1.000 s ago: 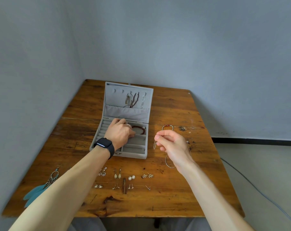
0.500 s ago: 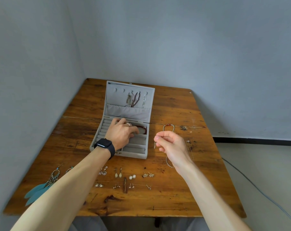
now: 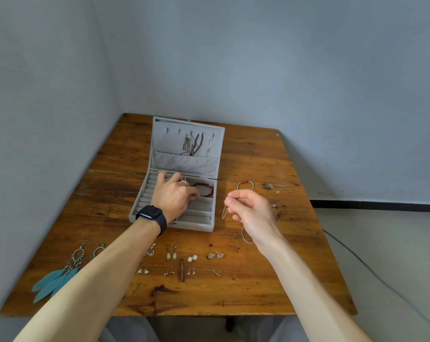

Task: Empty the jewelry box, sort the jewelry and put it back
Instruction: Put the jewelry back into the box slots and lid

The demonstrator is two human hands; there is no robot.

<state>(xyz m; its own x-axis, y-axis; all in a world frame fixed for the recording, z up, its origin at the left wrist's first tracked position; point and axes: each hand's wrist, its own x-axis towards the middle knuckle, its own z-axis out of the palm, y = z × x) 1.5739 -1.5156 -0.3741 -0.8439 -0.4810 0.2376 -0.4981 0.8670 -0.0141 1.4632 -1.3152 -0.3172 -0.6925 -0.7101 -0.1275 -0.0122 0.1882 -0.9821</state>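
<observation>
The grey jewelry box [image 3: 194, 227] stands open on the wooden surface [image 3: 258, 156], towards the back left, its lid propped upright with a few necklaces [image 3: 193, 145] hanging inside. A red beaded bracelet [image 3: 204, 190] lies in the tray's back right compartment. The left hand [image 3: 174, 196] rests palm down on the tray, with its thumb tip just beside the bracelet. Its fingertips reach into the compartments, so I cannot tell whether that grip holds anything. A black watch [image 3: 151, 214] sits on that wrist. To the right of the box, the right hand [image 3: 251, 208] hovers above the surface, its grip pressed together – thumb and forefinger pinching a thin chain [image 3: 224, 213] that dangles below. A necklace with red beads [image 3: 244, 183] lies beyond that hand; possibly it is the same piece. Nearer the front edge, small earrings are laid out in rows – drop earrings [image 3: 171, 254], pearl studs [image 3: 192, 258] – with teal feather earrings [image 3: 61, 275] at far left.
</observation>
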